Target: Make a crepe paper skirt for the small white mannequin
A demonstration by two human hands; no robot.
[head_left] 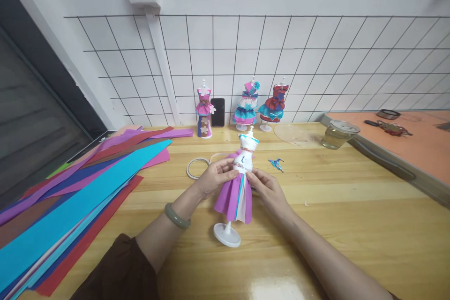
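Between my two hands a small white dress-form mannequin (pixel 245 155) leans, its round base (pixel 227 235) toward me. A purple skirt (pixel 229 199) with a white panel and a blue strip hangs from its waist. My left hand (pixel 220 176) pinches the skirt's top at the left of the waist. At the right side, my right hand (pixel 265 187) grips the waist with the thumb in front; its other fingers are partly hidden. Turquoise trim lies along the bust. Behind the mannequin, a roll of tape (pixel 189 168) and some purple material are partly covered.
Long coloured paper strips (pixel 105 187) fan out at the left. Several dressed mannequins (pixel 246 108) and a phone (pixel 218 112) stand along the wall. Scraps (pixel 276 164) lie right of centre. A lidded cup (pixel 338 136) stands near the orange surface (pixel 415 150) at the right.
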